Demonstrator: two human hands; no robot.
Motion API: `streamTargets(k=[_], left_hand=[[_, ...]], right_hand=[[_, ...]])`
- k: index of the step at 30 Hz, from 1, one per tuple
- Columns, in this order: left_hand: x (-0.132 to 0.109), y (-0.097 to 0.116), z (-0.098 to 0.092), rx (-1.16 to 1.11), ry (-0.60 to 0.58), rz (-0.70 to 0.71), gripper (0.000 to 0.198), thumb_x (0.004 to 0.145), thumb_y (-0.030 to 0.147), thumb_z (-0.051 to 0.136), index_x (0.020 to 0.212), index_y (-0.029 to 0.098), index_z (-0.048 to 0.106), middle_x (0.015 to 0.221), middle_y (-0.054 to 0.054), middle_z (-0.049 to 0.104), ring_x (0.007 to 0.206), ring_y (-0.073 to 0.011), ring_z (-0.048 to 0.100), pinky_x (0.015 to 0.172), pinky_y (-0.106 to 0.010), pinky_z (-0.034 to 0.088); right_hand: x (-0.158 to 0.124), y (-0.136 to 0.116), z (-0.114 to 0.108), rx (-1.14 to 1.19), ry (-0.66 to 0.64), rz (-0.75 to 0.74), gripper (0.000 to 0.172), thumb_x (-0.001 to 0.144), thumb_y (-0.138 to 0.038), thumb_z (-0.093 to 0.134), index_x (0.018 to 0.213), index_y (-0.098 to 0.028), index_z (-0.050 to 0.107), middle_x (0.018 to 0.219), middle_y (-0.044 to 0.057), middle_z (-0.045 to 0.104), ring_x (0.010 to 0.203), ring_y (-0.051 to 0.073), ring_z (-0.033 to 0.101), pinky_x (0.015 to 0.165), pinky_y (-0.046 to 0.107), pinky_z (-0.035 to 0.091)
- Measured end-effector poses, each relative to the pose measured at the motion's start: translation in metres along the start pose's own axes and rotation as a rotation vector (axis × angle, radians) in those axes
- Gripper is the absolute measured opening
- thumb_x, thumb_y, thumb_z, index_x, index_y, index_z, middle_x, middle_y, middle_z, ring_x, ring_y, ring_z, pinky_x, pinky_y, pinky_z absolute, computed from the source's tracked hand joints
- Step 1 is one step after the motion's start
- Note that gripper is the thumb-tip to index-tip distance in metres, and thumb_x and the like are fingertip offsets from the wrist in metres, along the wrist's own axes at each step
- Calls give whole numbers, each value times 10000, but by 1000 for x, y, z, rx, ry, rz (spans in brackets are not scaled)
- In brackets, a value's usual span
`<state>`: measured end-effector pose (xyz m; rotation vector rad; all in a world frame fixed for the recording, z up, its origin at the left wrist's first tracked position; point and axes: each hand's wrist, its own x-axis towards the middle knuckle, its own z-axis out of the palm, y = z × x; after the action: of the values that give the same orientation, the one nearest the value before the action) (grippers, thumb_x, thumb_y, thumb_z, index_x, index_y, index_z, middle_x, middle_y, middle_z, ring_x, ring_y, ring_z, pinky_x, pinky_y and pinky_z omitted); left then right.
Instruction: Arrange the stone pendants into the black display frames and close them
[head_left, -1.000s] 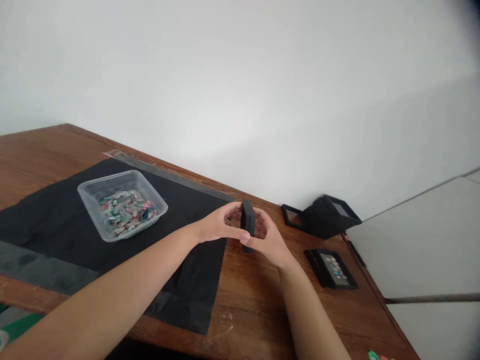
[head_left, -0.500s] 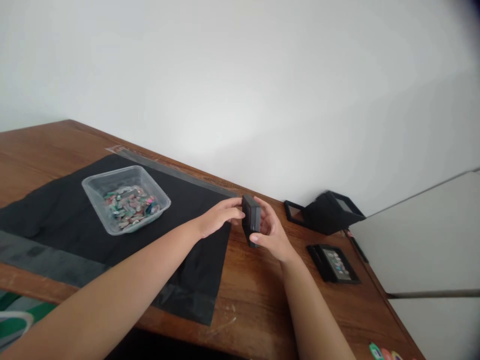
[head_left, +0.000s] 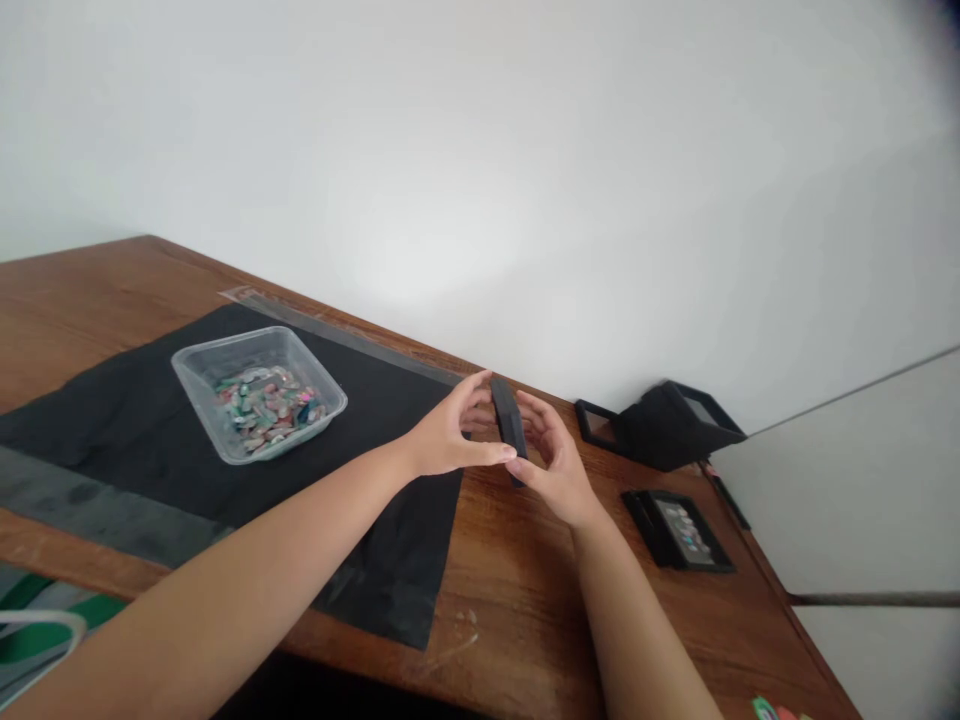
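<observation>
Above the wooden table, a small black box (head_left: pixel 509 418) is held upright between both hands, its narrow edge facing me. My left hand (head_left: pixel 457 425) grips it from the left, fingers on the far part and thumb at the near end. From the right, my right hand (head_left: pixel 551 450) wraps it, its thumb beside the left thumb. Whatever is on the box's broad faces is hidden by the angle. To the left, a clear plastic tub (head_left: pixel 193 375) of small pink, green and grey pieces rests on a black sheet (head_left: pixel 379 395).
Against the wall at right stand several stacked black boxes (head_left: pixel 664 425). Nearer lies an open black case (head_left: pixel 679 530) with small pale pieces inside. The wooden table (head_left: pixel 517 590) meets a white wall behind. Part of a green item (head_left: pixel 765 708) shows at the lower right.
The black box has turned so that its narrow edge now faces me. My left hand has shifted its grip, bringing its thumb to the near end. The view has shifted slightly.
</observation>
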<state>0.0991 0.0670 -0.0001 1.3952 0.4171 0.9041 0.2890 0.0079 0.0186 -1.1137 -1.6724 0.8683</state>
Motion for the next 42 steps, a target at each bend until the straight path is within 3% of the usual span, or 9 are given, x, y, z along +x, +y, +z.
streamTargets(k=[7,14,18,25,32,37,42], left_hand=[[-1,-8,-8,210,-27,0,987,675,338,864,1508,199,353,1434,-186,558,1196,-334,649,1081,-536,470],[-3,-9,-8,255,-75,-76,933,694,349,846,1478,165,374,1357,-195,629,1103,-320,707,958,-468,572],[-4,-2,-8,279,-90,-93,866,704,367,843,1436,186,419,1272,-157,677,1023,-300,729,943,-472,574],[-1,-1,-4,327,-52,-109,853,658,366,848,1385,177,443,1154,-133,711,949,-303,728,878,-470,574],[0,5,-3,371,-71,-114,769,655,361,838,1320,176,497,1104,-118,716,943,-304,716,872,-463,560],[1,6,-3,374,-80,-109,736,671,350,821,1307,177,495,1145,-123,697,985,-314,712,884,-459,560],[-1,9,-1,391,-104,-142,828,693,392,826,1402,178,455,1186,-143,693,1035,-337,705,921,-479,550]], right_hand=[[-2,-3,-6,-134,-107,29,723,787,-360,793,1409,-269,436,1420,129,594,1308,317,588,1103,530,469],[-2,3,-13,-195,-223,25,736,803,-364,749,1446,-274,403,1406,119,622,1274,333,619,1112,567,447],[-4,0,-13,-224,-219,22,728,792,-298,729,1443,-290,404,1431,107,602,1331,339,571,1154,575,388],[-5,-7,-13,-244,-213,75,715,765,-265,696,1415,-300,402,1421,112,598,1226,352,640,1142,691,314],[-4,-8,-14,-208,-205,107,709,743,-325,726,1377,-280,413,1264,93,682,1202,356,646,1150,693,273],[-4,-6,-15,-200,-189,116,701,740,-350,743,1356,-268,420,1211,88,701,1197,347,646,1150,684,276],[-5,-2,-21,-151,-192,167,778,725,-332,777,1407,-265,407,1334,118,644,1233,330,630,1129,610,384]])
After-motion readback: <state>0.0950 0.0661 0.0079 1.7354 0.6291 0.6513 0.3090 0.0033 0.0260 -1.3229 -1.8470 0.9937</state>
